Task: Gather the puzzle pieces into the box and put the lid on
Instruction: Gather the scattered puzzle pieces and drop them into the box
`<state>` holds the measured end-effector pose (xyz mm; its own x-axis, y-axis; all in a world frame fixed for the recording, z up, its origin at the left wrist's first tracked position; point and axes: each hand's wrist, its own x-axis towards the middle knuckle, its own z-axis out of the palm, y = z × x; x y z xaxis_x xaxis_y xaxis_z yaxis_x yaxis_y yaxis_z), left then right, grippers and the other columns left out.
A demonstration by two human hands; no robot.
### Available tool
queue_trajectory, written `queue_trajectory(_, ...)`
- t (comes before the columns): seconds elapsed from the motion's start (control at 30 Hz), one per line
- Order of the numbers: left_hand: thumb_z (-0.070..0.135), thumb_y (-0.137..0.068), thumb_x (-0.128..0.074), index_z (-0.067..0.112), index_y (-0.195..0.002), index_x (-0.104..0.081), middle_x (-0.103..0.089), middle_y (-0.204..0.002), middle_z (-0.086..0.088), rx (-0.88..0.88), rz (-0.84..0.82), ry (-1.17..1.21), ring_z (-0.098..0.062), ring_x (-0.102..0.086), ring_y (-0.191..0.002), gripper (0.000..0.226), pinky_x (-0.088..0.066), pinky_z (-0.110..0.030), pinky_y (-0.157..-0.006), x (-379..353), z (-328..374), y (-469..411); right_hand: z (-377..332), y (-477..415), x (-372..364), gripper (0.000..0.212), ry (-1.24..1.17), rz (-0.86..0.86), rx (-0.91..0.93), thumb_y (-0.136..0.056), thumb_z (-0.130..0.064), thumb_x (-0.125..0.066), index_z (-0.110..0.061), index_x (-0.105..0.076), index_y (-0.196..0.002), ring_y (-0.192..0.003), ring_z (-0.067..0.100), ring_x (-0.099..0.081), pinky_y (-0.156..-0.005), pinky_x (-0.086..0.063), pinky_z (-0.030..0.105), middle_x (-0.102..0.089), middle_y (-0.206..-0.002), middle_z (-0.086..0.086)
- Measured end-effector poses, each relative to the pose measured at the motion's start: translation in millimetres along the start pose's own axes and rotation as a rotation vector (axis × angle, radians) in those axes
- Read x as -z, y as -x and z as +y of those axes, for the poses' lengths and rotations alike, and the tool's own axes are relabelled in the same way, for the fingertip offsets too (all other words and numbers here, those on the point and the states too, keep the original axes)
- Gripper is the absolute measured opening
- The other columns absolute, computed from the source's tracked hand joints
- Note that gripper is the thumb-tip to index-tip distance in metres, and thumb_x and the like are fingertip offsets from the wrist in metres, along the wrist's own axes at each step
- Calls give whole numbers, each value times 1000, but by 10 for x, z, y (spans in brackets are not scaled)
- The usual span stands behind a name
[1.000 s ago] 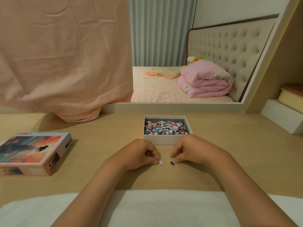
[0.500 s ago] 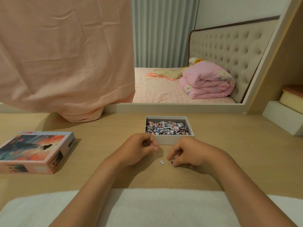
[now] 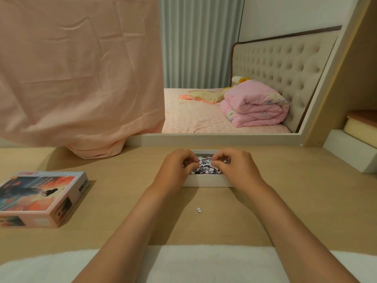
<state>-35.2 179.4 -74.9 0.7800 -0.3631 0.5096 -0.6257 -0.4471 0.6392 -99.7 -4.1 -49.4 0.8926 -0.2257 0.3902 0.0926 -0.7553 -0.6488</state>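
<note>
White box (image 3: 207, 180) sits mid-desk toward the back edge, open, w/ a heap of puzzle pieces (image 3: 205, 167) inside. Both hands are over it: left hand (image 3: 176, 170) on the box's left side, right hand (image 3: 237, 168) on its right. Knuckles are up and wrists low nr the front wall. The forearms run back to the person across a white fluffy cloth (image 3: 204, 264) at the desk's near edge. Fingers on both hands are curled tight, tips tucked down into the heap. The hands are close but not touching, w/ a strip of pieces showing btwn them. Can't tell if either hand pinches a piece or just rests in the pile, since the tips are hidden.

Desk (image 3: 306, 201) is pale wood. The lid (image 3: 40, 196), picture side up in orange and dark tones, lies flat at far left, well apart from box and hands. A pink sheet (image 3: 77, 74) hangs at back left, its bottom bunched on the desk. Past a white ledge there's a bed (image 3: 193, 121) w/ a folded pink quilt (image 3: 255, 107), a tufted headboard (image 3: 285, 64) and a grey-green curtain (image 3: 200, 41).

One stray piece (image 3: 199, 210), pale, lies on the desk in front of the box, btwn the forearms and well clear of the fingers.
</note>
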Motion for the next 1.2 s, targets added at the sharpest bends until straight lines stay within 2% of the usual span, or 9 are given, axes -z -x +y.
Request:
queue_trajectory(0.13, 17, -87, -71, 19, -96, -78, -65, -89, 2, -81, -42, -127, -11, -57, -84, 11, -37, -20, -73, -69, -198, -9, 85, 10, -95, 15, 141, -157, 104, -89, -29, -70, -35, -77, -100, -83, 0, -55, -77, -45, 25, -65, -100, -18)
queue_trajectory(0.3, 35, -92, -56, 24, -109, -75, -69, -108, 5, -142, -56, -282, -22, -54, -104, 28, -42, -38, -92, -125, -308, -16, -47, 181, -115, 15, 84, -556, 130, -81, -29, -79, -34, -79, -94, -75, -3, -60, -72, -47, 19, -70, -82, -19)
queue_trajectory(0.4, 48, -93, -45, 32, -120, -69, -62, -124, 8, -82, -69, -288, -20, -45, -115, 40, -38, -41, -101, -98, -332, 39, -65, 279, -169, 24, 98, -751, 81, -75, -31, -85, -30, -79, -99, -79, 0, -64, -74, -50, 18, -73, -87, -13)
queue_trajectory(0.63, 39, -93, -60, 31, -144, -46, -31, -155, -2, -17, -94, -210, -17, -18, -141, 54, -16, -29, -116, -29, -261, 183, -100, 313, -179, 9, 40, -718, 63, -75, -20, -84, -24, -78, -81, -69, 0, -61, -70, -51, 21, -74, -80, -5)
queue_trajectory(0.8, 46, -92, -60, 32, -151, -33, -12, -163, 1, 130, -188, -140, -14, -9, -149, 67, -14, -30, -117, -53, -296, 224, -125, 126, -98, 11, -105, -67, -14, -75, -23, -80, -31, -73, -71, -60, -1, -54, -63, -50, 28, -69, -71, -15)
queue_trajectory(0.9, 49, -91, -58, 31, -153, -28, -8, -164, 3, 158, -196, -121, -13, -9, -150, 71, -16, -32, -120, -88, -302, 230, -20, 0, -40, 11, 71, -16, -31, -80, -28, -76, -39, -75, -82, -71, 0, -56, -66, -43, 26, -64, -71, -25)
queue_trajectory(1.03, 50, -91, -58, 30, -154, -24, -9, -164, 2, 163, -169, -122, -15, -10, -150, 74, -16, -35, -121, -108, -301, 218, 178, -30, -80, 28, 147, -5, 44, -88, -31, -71, -37, -72, -116, -121, 17, -50, -101, -41, 34, -63, -126, -8)
queue_trajectory(1.13, 50, -91, -58, 31, -154, -22, -10, -164, 2, 194, -170, -102, -15, -9, -150, 75, -14, -35, -120, -116, -297, 226, 268, 1, -106, 55, 203, -154, -106, -96, -44, -57, -29, -46, -148, -149, 26, -21, -118, -22, 39, -27, -161, 9)
queue_trajectory(1.2, 51, -91, -58, 29, -154, -22, -14, -163, 2, 210, -172, -98, -16, -11, -149, 76, -16, -37, -121, -111, -287, 231, 282, 41, -123, 64, 125, -286, -195, -101, -49, -46, -22, -29, -156, -154, 22, -5, -120, -13, 35, -5, -167, 9)
